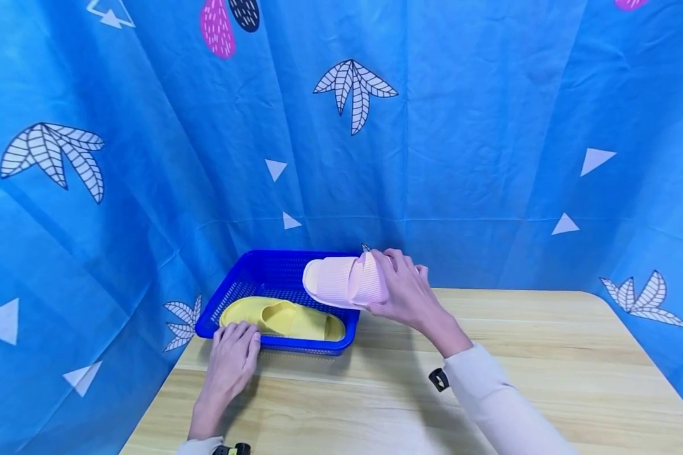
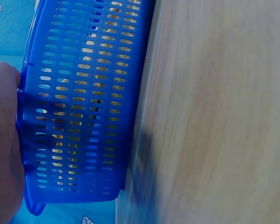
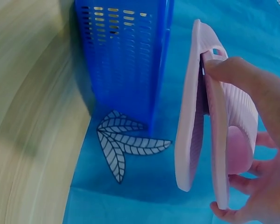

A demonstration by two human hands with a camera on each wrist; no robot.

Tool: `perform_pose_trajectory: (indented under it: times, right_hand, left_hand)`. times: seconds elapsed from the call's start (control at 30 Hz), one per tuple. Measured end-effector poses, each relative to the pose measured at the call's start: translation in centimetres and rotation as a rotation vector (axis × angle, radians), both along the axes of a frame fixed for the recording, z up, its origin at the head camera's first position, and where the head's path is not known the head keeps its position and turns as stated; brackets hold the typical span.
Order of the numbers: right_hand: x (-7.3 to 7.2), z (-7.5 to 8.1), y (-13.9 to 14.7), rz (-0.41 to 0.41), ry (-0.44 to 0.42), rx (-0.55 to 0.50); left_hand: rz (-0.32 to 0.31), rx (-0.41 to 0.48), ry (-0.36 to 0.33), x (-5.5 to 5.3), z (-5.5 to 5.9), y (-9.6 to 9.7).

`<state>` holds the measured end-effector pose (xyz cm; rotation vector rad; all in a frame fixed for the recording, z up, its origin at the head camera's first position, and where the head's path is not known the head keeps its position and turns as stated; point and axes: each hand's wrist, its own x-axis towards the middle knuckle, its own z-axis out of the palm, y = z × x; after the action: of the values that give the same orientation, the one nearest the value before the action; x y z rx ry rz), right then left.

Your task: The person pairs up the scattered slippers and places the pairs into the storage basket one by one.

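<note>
My right hand [image 1: 406, 291] grips a pair of pink slippers [image 1: 334, 281] over the right end of a blue plastic basket [image 1: 304, 343]. In the right wrist view two pink soles stand side by side, with the thumb on one sole's edge and the fingers by the ribbed strap. The head view shows only the upper slipper's straps. A yellow slipper [image 1: 247, 311] lies lengthwise inside the basket, along its front side. My left hand [image 1: 227, 363] holds the basket's front rim near the left corner, its fingers bent over the edge.
The basket stands at the back left of a light wooden table [image 1: 518, 354], close to a blue patterned curtain [image 1: 461, 158]. This curtain hangs behind the table and at both sides. Perforated walls [image 2: 84, 112] of the basket rise from the tabletop.
</note>
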<state>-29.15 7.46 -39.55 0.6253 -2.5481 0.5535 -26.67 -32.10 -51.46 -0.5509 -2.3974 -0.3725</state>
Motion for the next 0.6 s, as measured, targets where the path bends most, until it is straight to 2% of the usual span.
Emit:
perform_pose_trajectory:
  times: [0.17,0.6]
  right_hand:
    - [-1.0,0.2,-1.4,-0.005,-0.035,0.014]
    - [-3.4,1.8,-6.3,-0.018,-0.138,0.107]
  left_hand:
    - [0.015,-0.007,-0.02,0.2,0.1,0.0]
    - [0.026,0.005,-0.036,0.3,0.0,0.0]
